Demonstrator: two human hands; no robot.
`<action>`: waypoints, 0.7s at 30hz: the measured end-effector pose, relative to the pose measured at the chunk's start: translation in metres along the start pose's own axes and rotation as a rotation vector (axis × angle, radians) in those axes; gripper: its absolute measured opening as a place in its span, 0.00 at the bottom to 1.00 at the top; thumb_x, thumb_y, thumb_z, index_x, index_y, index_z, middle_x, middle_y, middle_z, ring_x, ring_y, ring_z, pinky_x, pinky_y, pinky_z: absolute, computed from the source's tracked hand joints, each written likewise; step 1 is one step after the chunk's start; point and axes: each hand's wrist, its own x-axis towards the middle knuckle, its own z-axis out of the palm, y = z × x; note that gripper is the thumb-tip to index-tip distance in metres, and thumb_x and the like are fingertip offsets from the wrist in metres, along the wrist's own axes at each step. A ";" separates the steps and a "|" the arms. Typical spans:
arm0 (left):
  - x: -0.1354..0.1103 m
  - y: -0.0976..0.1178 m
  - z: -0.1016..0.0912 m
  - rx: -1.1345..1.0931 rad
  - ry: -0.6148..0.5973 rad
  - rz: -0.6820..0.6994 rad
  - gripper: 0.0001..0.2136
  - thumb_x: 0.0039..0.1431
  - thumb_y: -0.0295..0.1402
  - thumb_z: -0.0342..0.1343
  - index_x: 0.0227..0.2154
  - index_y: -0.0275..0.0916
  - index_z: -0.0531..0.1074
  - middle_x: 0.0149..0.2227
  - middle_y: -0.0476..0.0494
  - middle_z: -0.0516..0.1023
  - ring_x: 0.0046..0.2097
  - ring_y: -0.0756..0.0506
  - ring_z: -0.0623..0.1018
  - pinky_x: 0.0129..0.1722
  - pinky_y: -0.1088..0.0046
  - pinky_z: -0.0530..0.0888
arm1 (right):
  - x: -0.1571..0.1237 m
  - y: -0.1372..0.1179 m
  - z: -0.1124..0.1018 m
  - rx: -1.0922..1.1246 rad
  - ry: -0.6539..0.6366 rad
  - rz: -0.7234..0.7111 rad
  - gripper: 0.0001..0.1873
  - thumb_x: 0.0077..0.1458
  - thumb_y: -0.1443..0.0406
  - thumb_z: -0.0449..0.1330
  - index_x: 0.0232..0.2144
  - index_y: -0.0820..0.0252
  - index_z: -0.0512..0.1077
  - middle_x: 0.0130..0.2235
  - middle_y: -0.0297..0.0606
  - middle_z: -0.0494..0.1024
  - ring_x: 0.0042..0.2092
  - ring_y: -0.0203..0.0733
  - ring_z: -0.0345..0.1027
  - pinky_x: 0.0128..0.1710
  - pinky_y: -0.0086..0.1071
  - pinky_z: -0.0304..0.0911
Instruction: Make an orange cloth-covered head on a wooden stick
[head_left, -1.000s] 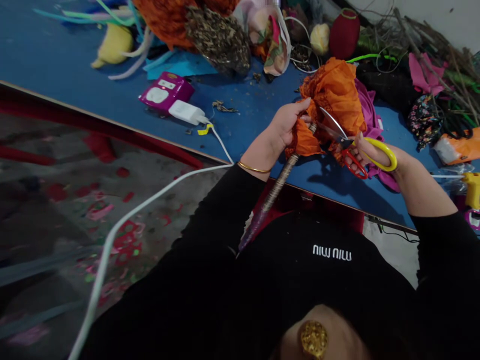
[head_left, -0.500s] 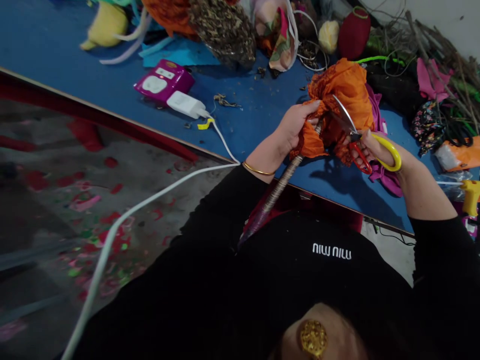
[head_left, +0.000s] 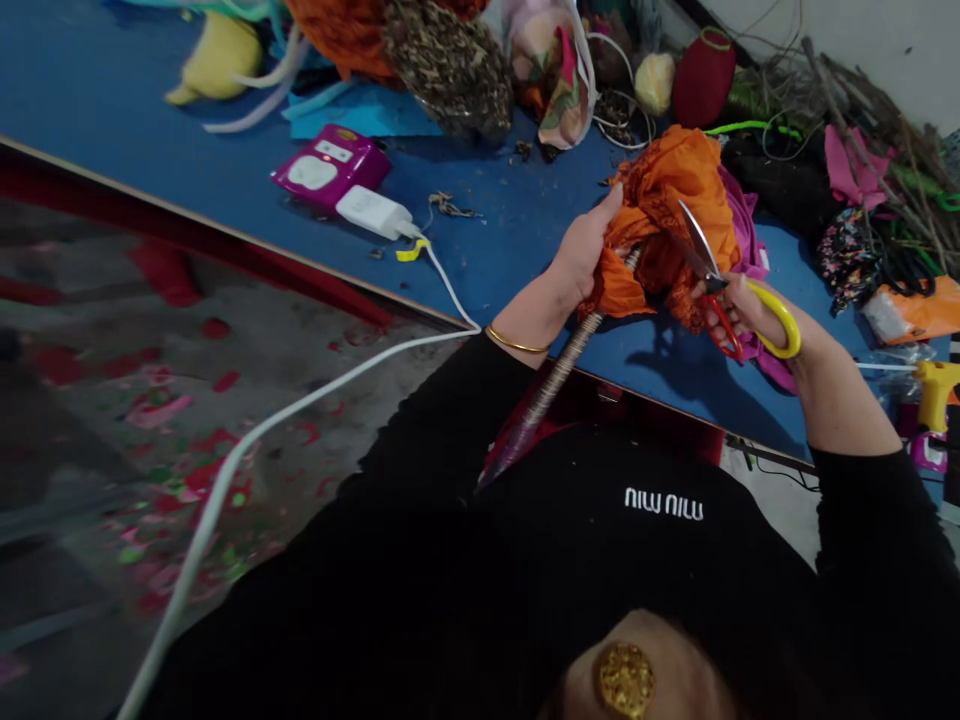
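My left hand (head_left: 589,248) is closed on a bunched orange cloth (head_left: 686,175) over the blue table. A wrapped stick (head_left: 562,372) runs out of the cloth, down toward my lap. In my right hand (head_left: 742,305) is a pair of scissors (head_left: 699,240) with one red and one yellow handle loop. The visible blade points up and left, against the orange cloth; the other blade is hard to make out. Purple fabric (head_left: 741,215) lies behind and beneath the orange bundle.
A purple power socket box (head_left: 337,165) with a white plug (head_left: 375,212) sits on the table (head_left: 465,250); its cable (head_left: 300,390) crosses the front edge. Bags and fabric line the back. A yellow glue gun (head_left: 934,395) and twigs (head_left: 862,110) are at the right.
My right hand and the scissors have shifted slightly down, with the blade a little farther from my left hand. My left thumb has moved slightly on the orange cloth.
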 end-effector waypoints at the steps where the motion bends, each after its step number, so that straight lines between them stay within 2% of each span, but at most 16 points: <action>1: -0.001 0.000 0.000 0.024 -0.005 0.002 0.13 0.71 0.41 0.57 0.39 0.36 0.77 0.35 0.46 0.83 0.48 0.43 0.83 0.51 0.70 0.78 | -0.008 0.004 -0.003 0.009 -0.003 -0.018 0.45 0.51 0.28 0.56 0.50 0.57 0.73 0.33 0.35 0.71 0.28 0.34 0.69 0.25 0.28 0.69; 3: -0.006 0.003 0.000 0.055 -0.045 -0.016 0.11 0.69 0.38 0.58 0.38 0.34 0.78 0.35 0.44 0.84 0.46 0.43 0.84 0.50 0.69 0.79 | -0.028 0.013 -0.010 0.028 -0.078 -0.044 0.42 0.52 0.30 0.59 0.51 0.56 0.74 0.34 0.36 0.72 0.28 0.34 0.68 0.23 0.28 0.64; 6: -0.016 0.011 0.001 0.157 -0.137 -0.063 0.07 0.66 0.31 0.59 0.36 0.34 0.80 0.33 0.45 0.84 0.41 0.46 0.84 0.47 0.70 0.80 | -0.053 0.022 -0.020 0.047 -0.185 -0.060 0.43 0.53 0.31 0.60 0.55 0.56 0.72 0.37 0.37 0.73 0.29 0.35 0.68 0.24 0.30 0.64; 10: -0.023 0.023 0.010 0.289 -0.208 -0.127 0.07 0.62 0.29 0.62 0.31 0.32 0.81 0.31 0.42 0.84 0.33 0.47 0.83 0.41 0.70 0.79 | -0.061 0.017 -0.015 0.089 -0.107 -0.125 0.45 0.50 0.30 0.61 0.55 0.57 0.72 0.36 0.37 0.73 0.30 0.36 0.68 0.24 0.31 0.64; 13: -0.022 0.029 0.017 0.347 -0.187 -0.129 0.08 0.61 0.27 0.60 0.26 0.32 0.80 0.29 0.42 0.83 0.30 0.48 0.81 0.36 0.72 0.78 | -0.045 0.009 0.003 0.120 -0.012 -0.166 0.45 0.49 0.28 0.60 0.52 0.55 0.72 0.35 0.36 0.73 0.28 0.36 0.68 0.23 0.31 0.64; 16: -0.021 0.031 0.017 0.442 -0.139 -0.097 0.10 0.60 0.28 0.60 0.24 0.33 0.80 0.27 0.45 0.82 0.29 0.49 0.79 0.34 0.75 0.76 | -0.028 0.009 0.014 0.101 0.020 -0.094 0.44 0.48 0.26 0.57 0.48 0.55 0.73 0.31 0.35 0.72 0.26 0.37 0.68 0.20 0.31 0.62; 19: -0.019 0.034 0.010 0.512 -0.063 -0.036 0.10 0.60 0.30 0.62 0.24 0.34 0.79 0.25 0.48 0.80 0.27 0.50 0.77 0.31 0.77 0.73 | -0.025 0.018 0.011 0.085 0.049 -0.003 0.42 0.49 0.26 0.56 0.43 0.55 0.72 0.29 0.35 0.72 0.24 0.38 0.68 0.19 0.33 0.62; 21: -0.018 0.037 0.004 0.473 -0.013 -0.030 0.09 0.59 0.30 0.64 0.23 0.35 0.78 0.24 0.49 0.79 0.27 0.50 0.77 0.30 0.78 0.73 | -0.031 0.026 0.005 0.062 0.069 0.030 0.42 0.49 0.25 0.54 0.40 0.55 0.71 0.28 0.35 0.72 0.23 0.39 0.68 0.17 0.34 0.62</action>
